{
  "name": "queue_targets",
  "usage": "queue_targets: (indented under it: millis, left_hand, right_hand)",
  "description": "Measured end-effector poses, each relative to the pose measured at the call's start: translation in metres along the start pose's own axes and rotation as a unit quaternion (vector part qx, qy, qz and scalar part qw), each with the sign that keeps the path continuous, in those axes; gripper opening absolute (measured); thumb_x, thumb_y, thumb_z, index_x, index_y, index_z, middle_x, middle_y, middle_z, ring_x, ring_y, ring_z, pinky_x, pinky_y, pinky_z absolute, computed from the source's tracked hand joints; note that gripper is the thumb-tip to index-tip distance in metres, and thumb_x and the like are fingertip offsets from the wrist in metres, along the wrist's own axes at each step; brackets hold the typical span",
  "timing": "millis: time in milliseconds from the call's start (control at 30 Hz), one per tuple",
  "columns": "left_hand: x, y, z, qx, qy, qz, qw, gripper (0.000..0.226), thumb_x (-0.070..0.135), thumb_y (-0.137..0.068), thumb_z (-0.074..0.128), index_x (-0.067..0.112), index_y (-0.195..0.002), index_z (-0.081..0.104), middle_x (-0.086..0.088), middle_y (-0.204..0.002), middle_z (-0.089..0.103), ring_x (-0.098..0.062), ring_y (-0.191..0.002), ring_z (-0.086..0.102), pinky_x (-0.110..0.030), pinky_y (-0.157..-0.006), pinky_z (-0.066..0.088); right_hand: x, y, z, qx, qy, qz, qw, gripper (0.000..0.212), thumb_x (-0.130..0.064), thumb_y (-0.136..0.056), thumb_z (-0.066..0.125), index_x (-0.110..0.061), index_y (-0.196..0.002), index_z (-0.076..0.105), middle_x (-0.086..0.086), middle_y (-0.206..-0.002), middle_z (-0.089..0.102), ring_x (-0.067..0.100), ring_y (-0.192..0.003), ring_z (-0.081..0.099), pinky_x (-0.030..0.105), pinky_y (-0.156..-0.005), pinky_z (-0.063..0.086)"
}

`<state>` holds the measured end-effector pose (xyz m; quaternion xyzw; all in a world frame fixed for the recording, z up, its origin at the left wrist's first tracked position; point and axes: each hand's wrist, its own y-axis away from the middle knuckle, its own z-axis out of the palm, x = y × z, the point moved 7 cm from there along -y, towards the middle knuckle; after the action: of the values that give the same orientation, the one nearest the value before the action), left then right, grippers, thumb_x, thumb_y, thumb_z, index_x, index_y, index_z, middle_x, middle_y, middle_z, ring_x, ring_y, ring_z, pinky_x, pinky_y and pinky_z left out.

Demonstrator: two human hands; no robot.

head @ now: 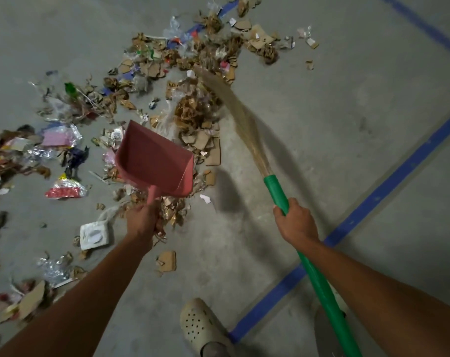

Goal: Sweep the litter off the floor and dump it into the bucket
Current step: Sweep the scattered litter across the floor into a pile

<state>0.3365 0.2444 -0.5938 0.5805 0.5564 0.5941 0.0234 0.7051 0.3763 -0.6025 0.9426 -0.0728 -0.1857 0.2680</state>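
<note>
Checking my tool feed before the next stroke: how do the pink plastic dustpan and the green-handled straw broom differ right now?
The pink plastic dustpan has a short handle, gripped by the left hand; the green-handled straw broom has a long one, gripped by the right hand. The dustpan's tray is empty and sharp; the broom's bristles are blurred, at the cardboard litter. Both point toward that litter.

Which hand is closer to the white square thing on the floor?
Left. The left hand, holding the pink dustpan, is just right of the white square packet; the right hand, gripping the broom, is farther right.
</note>
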Motion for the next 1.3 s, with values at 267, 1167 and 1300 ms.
queue_targets:
  millis: [267, 1167, 1300]
  left_hand:
    - [-0.003, 0.024, 0.11, -0.01, 0.024, -0.017, 1.0, 0.026, 0.022, -0.098, 0.06, 0.012, -0.074, 0.055, -0.006, -0.061, 0.049, -0.012, -0.037, 0.039, -0.019, -0.036, 0.027]
    - [0.192, 0.023, 0.421, -0.046, 0.018, -0.005, 0.999, 0.052, 0.06, -0.08, 0.076, 0.013, -0.079, 0.054, -0.006, -0.065, 0.054, -0.012, -0.043, 0.037, -0.024, -0.044, 0.026]
    - [0.217, -0.009, 0.436, -0.04, 0.0, -0.018, 0.999, 0.05, 0.057, -0.083, 0.075, 0.013, -0.077, 0.053, -0.007, -0.065, 0.054, -0.013, -0.044, 0.038, -0.024, -0.044, 0.027]
  right_hand:
    - [0.074, -0.081, -0.06, 0.001, -0.059, 0.083, 0.995, 0.042, -0.041, -0.1, 0.053, -0.002, -0.116, 0.059, 0.022, -0.11, 0.065, 0.039, -0.098, 0.064, 0.037, -0.075, 0.046]
    - [0.15, -0.317, -0.317, 0.011, -0.034, 0.058, 0.998, 0.036, -0.047, -0.095, 0.059, -0.011, -0.095, 0.059, 0.012, -0.084, 0.064, 0.032, -0.073, 0.065, 0.039, -0.068, 0.057]
    - [0.137, -0.355, -0.324, 0.002, -0.043, 0.081, 0.996, 0.035, -0.046, -0.097, 0.057, -0.012, -0.093, 0.056, 0.013, -0.083, 0.064, 0.032, -0.07, 0.066, 0.042, -0.067, 0.059]
